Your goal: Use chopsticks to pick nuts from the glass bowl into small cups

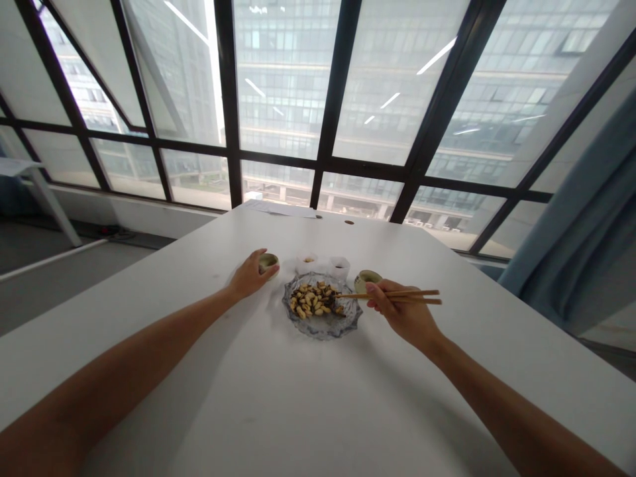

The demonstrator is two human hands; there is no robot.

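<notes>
A clear glass plate (325,329) with a scalloped rim holds peanuts (311,299) on its left and middle, with dark pieces (339,307) at the right of the pile. My right hand (399,311) grips wooden chopsticks (415,296), whose tips reach the dark pieces. Whether the tips pinch anything is too small to tell. Just behind that hand stands a green cup (366,278). My left hand (252,275) is wrapped round another green cup (269,260), left of the plate. Two small white cups (340,265) (307,264) stand behind the plate.
All of it rests on a white table (318,404). Paper sheets (281,209) and two small round spots (349,222) are at its far edge. Large dark-framed windows rise behind, with a blue curtain (571,245) at the right and another white table (20,167) at the far left.
</notes>
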